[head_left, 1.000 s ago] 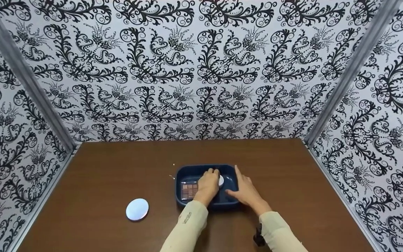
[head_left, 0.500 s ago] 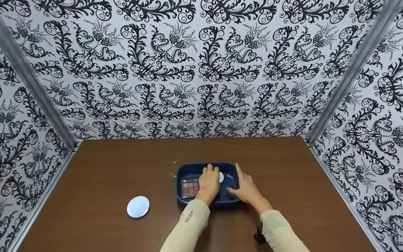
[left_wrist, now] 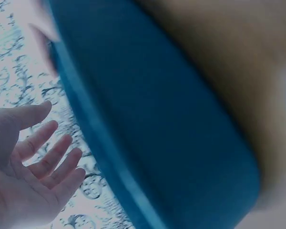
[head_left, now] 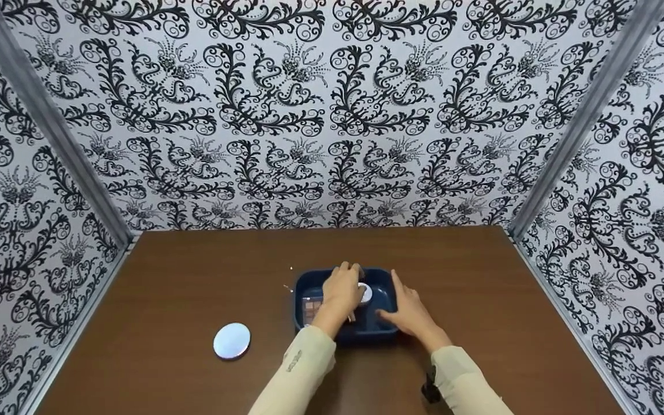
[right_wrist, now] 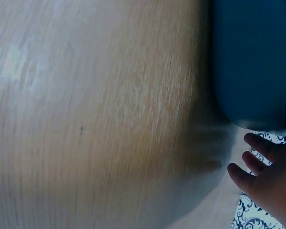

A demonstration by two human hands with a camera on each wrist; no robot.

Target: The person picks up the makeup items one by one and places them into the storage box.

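Observation:
A dark blue tray (head_left: 375,331) stands on the table. In it lie an eyeshadow palette (head_left: 310,310) with brown pans, partly covered by my left forearm, and a white round object (head_left: 365,293). My left hand (head_left: 340,291) is over the tray beside the round object. Its fingers (left_wrist: 62,167) are spread and relaxed in the left wrist view, and nothing shows in the palm. A small light-brown piece (head_left: 351,316) shows below that hand. At the tray's right side my right hand (head_left: 412,314) rests with loosely extended fingers, its thumb over the interior.
A pale round disc (head_left: 231,341) lies on the brown table (head_left: 182,288), left of the tray. Tiny shiny bits (head_left: 289,287) sit just beyond the tray's left edge. Patterned walls (head_left: 320,115) enclose the table at the back and sides.
My left hand has lifted slightly and shifted left, so more of the white round object and the light-brown piece show. The palette is more covered. The right hand stays by the tray.

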